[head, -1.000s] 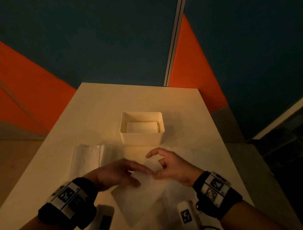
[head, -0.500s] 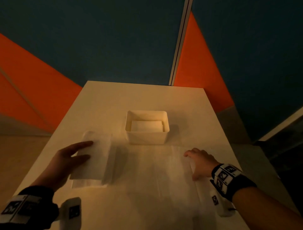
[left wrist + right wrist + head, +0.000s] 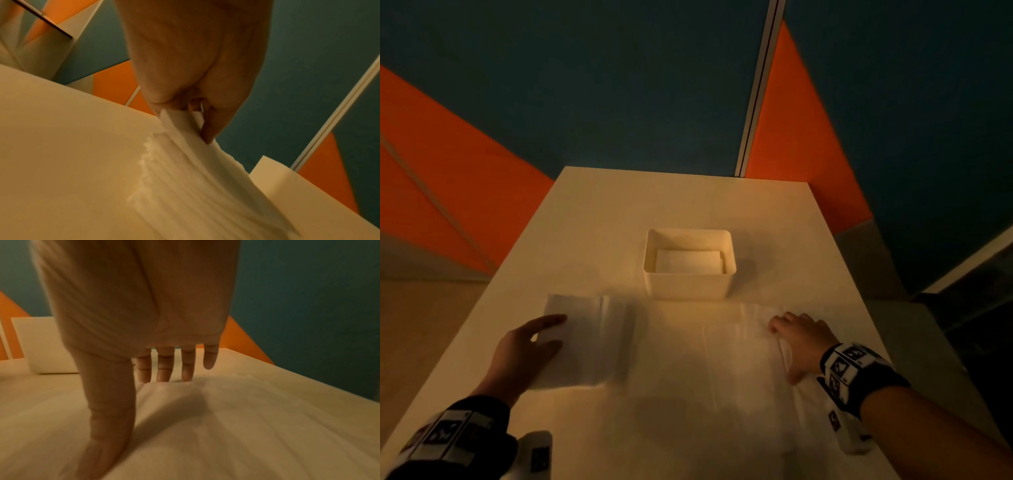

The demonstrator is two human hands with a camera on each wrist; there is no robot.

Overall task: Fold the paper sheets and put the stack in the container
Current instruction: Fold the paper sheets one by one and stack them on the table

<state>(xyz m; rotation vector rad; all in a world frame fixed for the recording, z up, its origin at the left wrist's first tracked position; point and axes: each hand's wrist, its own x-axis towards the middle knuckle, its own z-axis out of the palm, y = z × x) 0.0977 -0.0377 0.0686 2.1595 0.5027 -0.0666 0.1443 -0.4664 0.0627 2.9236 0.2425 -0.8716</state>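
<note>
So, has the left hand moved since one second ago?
Yes. The left hand went from near the middle, in front of the container, out to the folded stack on its left.

container (image 3: 690,284) sits beyond both sets of fingertips, folded sheet (image 3: 688,263) inside; paper stack (image 3: 585,339) under left fingers (image 3: 551,322), flat sheet (image 3: 739,359) under right fingers (image 3: 787,322).

A pale worktop (image 3: 688,205) stands in dim, warm light before a dark teal wall (image 3: 619,85) with orange panels (image 3: 448,164).
</note>
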